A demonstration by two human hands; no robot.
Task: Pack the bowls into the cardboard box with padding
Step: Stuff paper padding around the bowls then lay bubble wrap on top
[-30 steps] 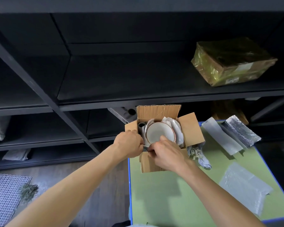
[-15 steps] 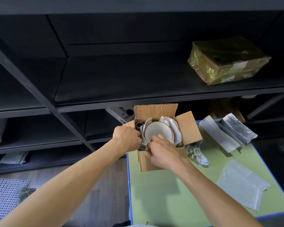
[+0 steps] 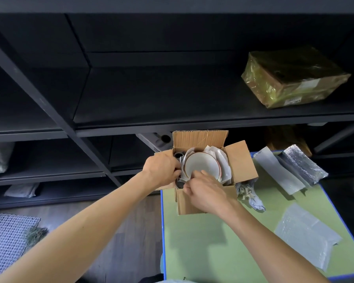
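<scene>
An open cardboard box [image 3: 241, 160] stands at the far left corner of the green table [image 3: 213, 242]. Inside it a white bowl [image 3: 200, 164] with a reddish rim lies among sheets of white padding [image 3: 221, 154]. A dark rolled piece [image 3: 179, 155] sits along the box's left inner wall. My left hand [image 3: 161, 170] is curled at that left wall, gripping the dark roll or padding there. My right hand [image 3: 204, 193] reaches over the near wall, its fingers pinching padding at the bowl's near left edge.
Crumpled paper [image 3: 249, 195] lies right of the box. Foam sheets and a silver bubble sheet [image 3: 302, 166] lie at the table's far right, with a clear bubble sheet [image 3: 307, 235] nearer. A black shelf rack [image 3: 172, 88] behind holds a wrapped parcel [image 3: 294, 78].
Both hands stay at the box's near left corner. My right hand's fingers have shifted slightly further in beside the bowl. The view has drifted a little.
</scene>
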